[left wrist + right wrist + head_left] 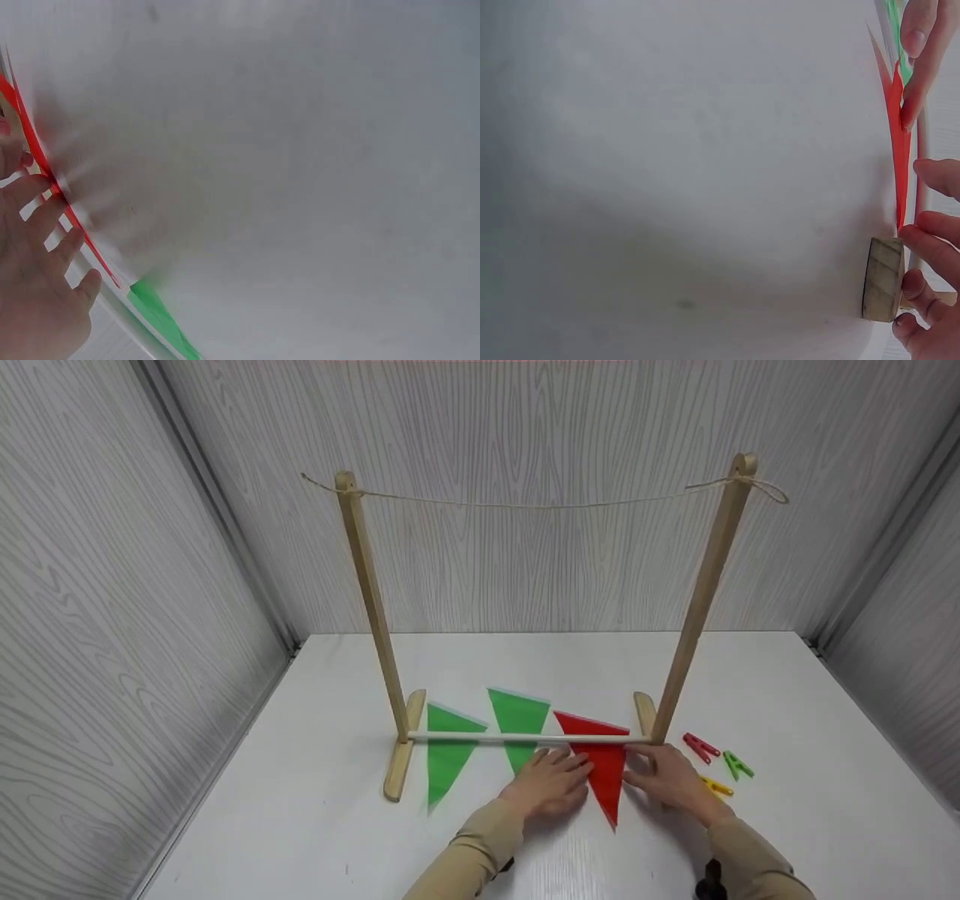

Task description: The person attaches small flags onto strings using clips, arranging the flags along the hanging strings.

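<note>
A red triangular pennant (pixel 606 780) lies on the table, its upper part passing under the white crossbar (pixel 487 737) of a wooden stand. My left hand (pixel 547 784) has its fingertips at the pennant's left edge, fingers extended. On the other side, my right hand (pixel 667 781) has fingertips at the right edge, beside the stand's right foot (pixel 644 712). The right wrist view shows the red pennant (pixel 900 150) slightly raised along its edge, the right fingers spread. Two green pennants (pixel 450 754) lie to the left, the nearer one partly hidden by my left hand.
Right of the stand lie red (pixel 701 747), green (pixel 737 766) and yellow (pixel 715 785) clothespins, the yellow one partly behind my right hand. Two upright wooden posts (pixel 373 607) carry a tied string (pixel 525 505) between their tops. Wood-grain panels (pixel 487 570) enclose the white table.
</note>
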### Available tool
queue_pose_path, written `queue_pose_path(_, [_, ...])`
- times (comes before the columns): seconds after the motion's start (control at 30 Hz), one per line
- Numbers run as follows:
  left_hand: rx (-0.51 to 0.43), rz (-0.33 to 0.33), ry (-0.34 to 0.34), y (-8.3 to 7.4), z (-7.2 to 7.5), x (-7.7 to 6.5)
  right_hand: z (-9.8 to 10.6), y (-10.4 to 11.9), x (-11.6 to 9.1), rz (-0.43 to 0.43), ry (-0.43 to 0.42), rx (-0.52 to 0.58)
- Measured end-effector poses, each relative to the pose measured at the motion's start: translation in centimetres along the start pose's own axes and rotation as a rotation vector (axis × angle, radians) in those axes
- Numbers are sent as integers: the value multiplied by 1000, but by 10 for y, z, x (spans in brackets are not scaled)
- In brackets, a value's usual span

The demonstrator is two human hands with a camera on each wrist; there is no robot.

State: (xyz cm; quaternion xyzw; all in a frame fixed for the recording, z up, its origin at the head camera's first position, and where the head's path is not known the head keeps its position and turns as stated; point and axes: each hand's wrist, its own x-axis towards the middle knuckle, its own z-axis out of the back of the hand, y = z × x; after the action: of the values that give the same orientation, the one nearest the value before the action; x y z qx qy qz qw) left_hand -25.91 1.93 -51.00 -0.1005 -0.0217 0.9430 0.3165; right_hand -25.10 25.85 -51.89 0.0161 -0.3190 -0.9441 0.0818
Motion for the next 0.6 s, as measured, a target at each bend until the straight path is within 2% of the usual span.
queue_pose_path(0.3, [34, -87, 0, -3, 1, 0, -1, -2, 2, -5, 17, -29])
queue_pose_path(0.6, [2, -128, 3, -4, 2, 0, -2, -3, 1, 5, 17, -19])
